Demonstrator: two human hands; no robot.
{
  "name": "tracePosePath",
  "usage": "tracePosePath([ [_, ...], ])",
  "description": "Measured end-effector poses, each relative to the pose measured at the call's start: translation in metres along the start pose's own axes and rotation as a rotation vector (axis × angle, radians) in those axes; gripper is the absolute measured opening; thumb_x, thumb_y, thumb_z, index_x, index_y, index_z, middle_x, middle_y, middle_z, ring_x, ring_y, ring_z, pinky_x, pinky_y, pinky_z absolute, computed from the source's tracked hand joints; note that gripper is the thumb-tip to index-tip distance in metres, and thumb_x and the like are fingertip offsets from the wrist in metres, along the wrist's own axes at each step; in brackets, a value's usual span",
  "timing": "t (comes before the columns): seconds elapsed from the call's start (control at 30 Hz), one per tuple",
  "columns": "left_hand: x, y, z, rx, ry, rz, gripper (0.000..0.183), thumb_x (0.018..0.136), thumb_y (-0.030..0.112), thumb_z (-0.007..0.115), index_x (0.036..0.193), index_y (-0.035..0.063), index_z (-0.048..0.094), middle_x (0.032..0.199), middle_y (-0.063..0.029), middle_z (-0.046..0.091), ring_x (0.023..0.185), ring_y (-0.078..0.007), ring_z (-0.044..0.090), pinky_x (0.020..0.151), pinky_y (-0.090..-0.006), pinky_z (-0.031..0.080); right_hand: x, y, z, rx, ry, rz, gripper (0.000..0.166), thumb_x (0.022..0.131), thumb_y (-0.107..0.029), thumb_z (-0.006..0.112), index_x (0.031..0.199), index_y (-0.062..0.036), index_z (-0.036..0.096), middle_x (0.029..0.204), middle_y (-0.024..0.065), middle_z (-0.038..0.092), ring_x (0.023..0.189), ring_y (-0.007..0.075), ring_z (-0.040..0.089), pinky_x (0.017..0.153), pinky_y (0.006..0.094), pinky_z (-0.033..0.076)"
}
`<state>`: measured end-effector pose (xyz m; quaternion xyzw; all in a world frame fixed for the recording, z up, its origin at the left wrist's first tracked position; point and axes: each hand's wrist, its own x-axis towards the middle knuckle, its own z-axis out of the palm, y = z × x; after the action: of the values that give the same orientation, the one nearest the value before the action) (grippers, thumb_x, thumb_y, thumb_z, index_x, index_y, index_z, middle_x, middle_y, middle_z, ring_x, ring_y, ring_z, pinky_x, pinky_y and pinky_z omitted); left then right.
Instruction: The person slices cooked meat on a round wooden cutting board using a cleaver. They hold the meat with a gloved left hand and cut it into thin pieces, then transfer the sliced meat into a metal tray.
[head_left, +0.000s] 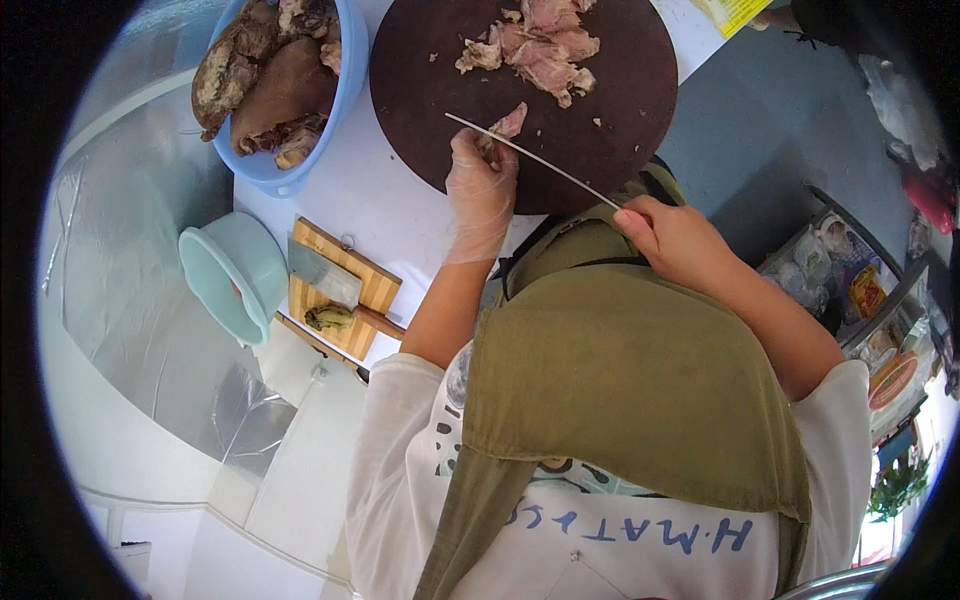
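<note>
My left hand (484, 184), in a clear plastic glove, holds a small piece of cooked meat (512, 122) on a round dark brown cutting board (420, 90). In my bare right hand (679, 240) is a knife (551, 166), seen almost edge-on as a thin pale line. Its blade runs across the board, passing over the meat by my left fingers. Whether the edge touches the meat cannot be told. A pile of pinkish meat pieces (544, 52) lies farther up the board, with small scraps around it.
At left, a blue basin (354, 82) holds large cooked meat chunks (285, 90). Below it are a mint-green tub (244, 262) and a bamboo board (382, 281) bearing a cleaver (326, 271) and a wilted green vegetable (328, 318). Packaged goods (862, 292) fill a rack at right.
</note>
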<state>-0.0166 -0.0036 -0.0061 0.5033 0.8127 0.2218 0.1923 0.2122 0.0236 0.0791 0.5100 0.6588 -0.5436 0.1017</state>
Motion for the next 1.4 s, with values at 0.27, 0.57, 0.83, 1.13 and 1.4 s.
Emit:
tracePosePath([
  [0.27,-0.01,-0.029,0.013,0.095,-0.007,0.29,0.033,0.072,0.012,0.067,0.096,0.0067,0.044,0.082,-0.0168,0.053,0.067,-0.0381,0.057,0.056,-0.0493,0.045,0.005,-0.012,0.006,-0.1,0.053,-0.035,0.05,0.093,-0.048,0.04,0.09,-0.0023,0.059,0.076,0.0225,0.064,0.072,0.0414,0.062,0.065,0.0487,0.048],
  [0.57,-0.014,-0.019,0.009,0.148,-0.078,0.328,0.036,0.071,0.011,0.068,0.098,0.0082,0.044,0.087,-0.0159,0.054,0.07,-0.038,0.058,0.057,-0.047,0.047,0.037,-0.024,0.017,-0.154,0.119,-0.101,0.047,0.094,-0.046,0.041,0.091,-0.0026,0.06,0.072,0.0207,0.063,0.07,0.0392,0.061,0.064,0.0468,0.048],
  [0.83,-0.01,-0.021,0.004,-0.1,-0.076,0.247,0.031,0.073,0.006,0.066,0.1,0.0075,0.052,0.086,-0.0151,0.06,0.073,-0.035,0.061,0.06,-0.0414,0.048,0.034,-0.018,0.03,-0.183,0.177,-0.078,0.044,0.094,-0.045,0.042,0.093,-0.0041,0.06,0.07,0.0181,0.063,0.068,0.0372,0.062,0.063,0.045,0.048],
  [1.13,-0.002,-0.03,0.005,-0.806,-0.166,-0.125,0.023,0.083,0.001,0.06,0.104,0.0034,0.052,0.093,-0.0052,0.063,0.077,-0.0121,0.059,0.069,-0.0269,0.049,0.037,-0.02,0.04,-0.154,0.203,-0.067,0.053,0.092,-0.052,0.039,0.087,-0.0025,0.059,0.075,0.021,0.064,0.072,0.0388,0.064,0.063,0.0473,0.051],
  [1.4,-0.002,-0.041,0.001,-0.739,-0.249,-0.121,0.02,0.083,0.002,0.06,0.101,0.004,0.051,0.086,-0.0059,0.062,0.07,-0.015,0.06,0.066,-0.0276,0.049,0.039,-0.026,0.036,-0.169,0.191,-0.029,0.049,0.093,-0.049,0.041,0.095,-0.004,0.061,0.073,0.0164,0.065,0.07,0.0366,0.063,0.065,0.0446,0.049],
])
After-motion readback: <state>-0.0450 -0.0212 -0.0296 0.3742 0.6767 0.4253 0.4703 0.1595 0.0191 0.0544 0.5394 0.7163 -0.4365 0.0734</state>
